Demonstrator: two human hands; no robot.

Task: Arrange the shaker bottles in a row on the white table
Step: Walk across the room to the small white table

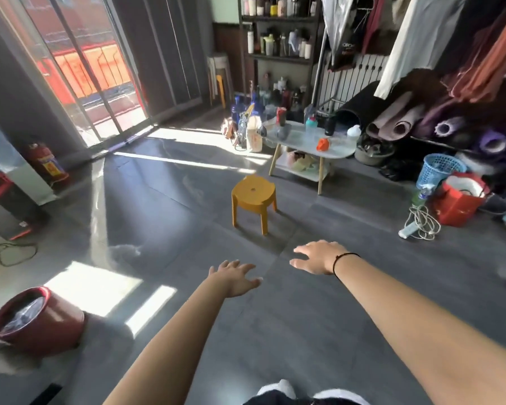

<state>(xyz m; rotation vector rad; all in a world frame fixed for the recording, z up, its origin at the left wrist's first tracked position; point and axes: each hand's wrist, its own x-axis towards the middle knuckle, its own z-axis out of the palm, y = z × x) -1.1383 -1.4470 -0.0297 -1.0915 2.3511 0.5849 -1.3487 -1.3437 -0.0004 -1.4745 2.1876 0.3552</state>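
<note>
White oval table with scattered shaker bottles, far across grey floor.

Both arms reach forward, left hand and right hand empty, fingers spread. Orange bottle lies toppled; dark bottle, teal-capped bottle, white bottle stand apart, details blurred. Yellow plastic stool stands between.

Hard daylight pours in through the glass doors on the left, overexposed to an orange-white blaze. It lays bright patches and stripes across the grey floor, which shines with streaky glare. The yellow stool throws a short shadow toward the right. The clothes rack corner sits dim. Straight lines bow outward near the edges. The far shelf looks soft, and the whole picture is slightly smeared.
</note>
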